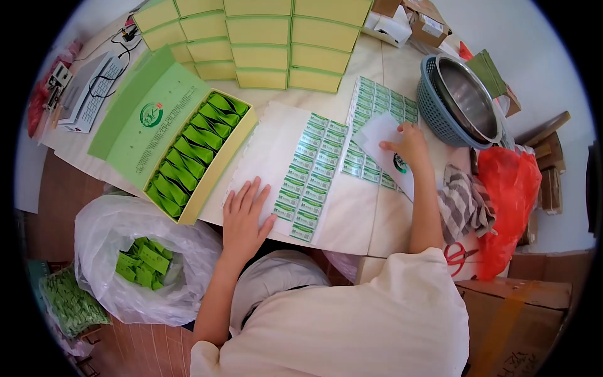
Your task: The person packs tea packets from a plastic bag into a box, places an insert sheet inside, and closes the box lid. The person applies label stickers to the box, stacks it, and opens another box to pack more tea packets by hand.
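Note:
My left hand lies flat with its fingers spread on the bare left part of a white sheet, whose right side bears rows of green labels. At the right, my right hand pinches a small white paper between thumb and fingers. Under that paper are a white piece with a round green logo and a second label sheet. Left of the sheets stands an open green box filled with green packets, its lid folded back.
Stacked yellow-green boxes stand at the back. On the right are a blue basket with a metal bowl, a striped cloth, a red bag and red scissors. A plastic bag holding green packets sits at the lower left.

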Demonstrator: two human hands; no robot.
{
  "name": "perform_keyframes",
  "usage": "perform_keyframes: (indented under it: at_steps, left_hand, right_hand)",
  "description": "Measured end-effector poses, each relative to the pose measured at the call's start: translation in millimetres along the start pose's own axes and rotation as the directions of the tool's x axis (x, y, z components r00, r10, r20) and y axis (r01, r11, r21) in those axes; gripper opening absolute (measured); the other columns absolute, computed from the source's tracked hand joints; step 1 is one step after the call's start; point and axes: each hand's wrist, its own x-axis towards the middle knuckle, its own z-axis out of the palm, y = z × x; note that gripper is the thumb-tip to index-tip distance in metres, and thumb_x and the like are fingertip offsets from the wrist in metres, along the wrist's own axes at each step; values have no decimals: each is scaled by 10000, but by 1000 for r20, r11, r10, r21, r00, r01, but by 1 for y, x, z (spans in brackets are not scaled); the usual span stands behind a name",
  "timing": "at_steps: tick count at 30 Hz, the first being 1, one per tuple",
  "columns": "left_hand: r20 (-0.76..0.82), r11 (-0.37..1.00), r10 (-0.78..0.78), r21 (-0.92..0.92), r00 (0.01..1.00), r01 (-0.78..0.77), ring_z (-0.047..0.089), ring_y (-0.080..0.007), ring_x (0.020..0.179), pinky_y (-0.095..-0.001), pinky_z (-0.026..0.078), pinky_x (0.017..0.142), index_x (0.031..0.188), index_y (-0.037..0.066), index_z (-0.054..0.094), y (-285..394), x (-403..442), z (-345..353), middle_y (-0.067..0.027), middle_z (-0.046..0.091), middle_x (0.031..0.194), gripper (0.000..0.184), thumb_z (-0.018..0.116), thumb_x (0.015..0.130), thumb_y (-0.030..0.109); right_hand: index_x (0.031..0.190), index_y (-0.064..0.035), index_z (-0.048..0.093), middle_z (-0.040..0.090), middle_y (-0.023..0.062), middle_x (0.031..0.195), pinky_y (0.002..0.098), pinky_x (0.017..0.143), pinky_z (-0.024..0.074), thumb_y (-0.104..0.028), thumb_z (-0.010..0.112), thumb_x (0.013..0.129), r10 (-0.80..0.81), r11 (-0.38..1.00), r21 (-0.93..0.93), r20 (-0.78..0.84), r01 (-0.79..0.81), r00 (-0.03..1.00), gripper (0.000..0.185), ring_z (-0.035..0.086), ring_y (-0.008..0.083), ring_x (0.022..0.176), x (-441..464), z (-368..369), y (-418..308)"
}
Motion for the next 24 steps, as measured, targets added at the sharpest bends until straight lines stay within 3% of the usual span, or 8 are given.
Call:
perform_keyframes:
  at_steps: [8, 11, 14, 16, 17, 22, 23, 24]
  left_hand:
    - [-14, 1000, -2, -25, 1000, 1, 330, -299, 1340, -473, 178, 1111, 1353, 88, 457, 0, -1, -1, -112, 364, 1462, 541, 556, 870, 310]
    - [-9, 999, -4, -39, 1000, 4, 328, -305, 1340, -471, 167, 1117, 1367, 77, 434, -3, -1, -3, -113, 363, 1462, 560, 557, 872, 308]
    - [9, 988, -33, -150, 999, 34, 329, -295, 1344, -444, 203, 1114, 1381, 49, 399, -4, 5, -12, -133, 375, 1450, 577, 572, 873, 259]
    - [-91, 869, -81, -494, 993, 26, 406, -319, 1281, -411, 289, 1070, 1366, 21, 407, -3, 16, -28, -183, 423, 1398, 594, 627, 859, 240]
    - [-96, 873, -91, -487, 991, 33, 406, -319, 1281, -411, 289, 1070, 1366, 21, 407, 1, 22, -38, -183, 423, 1398, 594, 627, 859, 240]
    - [-293, 786, -155, -615, 943, -62, 520, -292, 1135, -358, 385, 977, 1324, 4, 429, 27, 47, -83, -169, 546, 1213, 623, 714, 802, 191]
    - [-411, 794, -169, -595, 896, -123, 593, -246, 929, -333, 457, 825, 1157, 22, 563, 29, 48, -86, -121, 613, 1008, 424, 727, 797, 174]
    - [-434, 810, -196, -577, 879, -104, 593, -246, 929, -333, 457, 825, 1157, 22, 563, 24, 42, -90, -121, 613, 1008, 424, 727, 797, 174]
  right_hand:
    - [931, -52, 579, 614, 119, 979, 437, 754, 489, -303, 799, 686, -33, 984, -178, -122, 11, 992, 414, 606, 333, 908, -7, 2, -11]
    - [871, -45, 554, 633, 130, 892, 406, 726, 494, -202, 720, 778, -135, 991, -24, -175, 133, 975, 246, 634, 317, 843, 3, -4, -7]
    - [945, 14, 534, 646, 147, 865, 333, 729, 489, -12, 574, 844, -201, 922, 310, -127, 232, 971, 111, 641, 301, 806, 1, -60, -34]
    - [929, -17, 574, 641, 159, 847, 337, 672, 493, -11, 603, 819, -382, 813, 384, -217, 438, 898, 115, 640, 298, 780, -2, -84, -62]
    - [929, -17, 574, 641, 159, 847, 337, 672, 493, -11, 603, 819, -390, 805, 391, -217, 446, 895, 115, 640, 298, 780, -5, -95, -79]
    - [908, -38, 601, 635, 136, 846, 387, 698, 479, -14, 620, 802, -819, 458, 406, -154, 791, 553, 110, 597, 333, 789, -34, -102, -177]
    - [912, -29, 599, 627, 127, 848, 370, 693, 483, -11, 628, 803, -874, 381, 406, -135, 831, 467, 115, 603, 305, 779, -39, -95, -195]
    - [916, -19, 597, 619, 117, 850, 353, 689, 486, -8, 637, 803, -921, 295, 408, -119, 864, 370, 120, 610, 276, 770, -42, -89, -211]
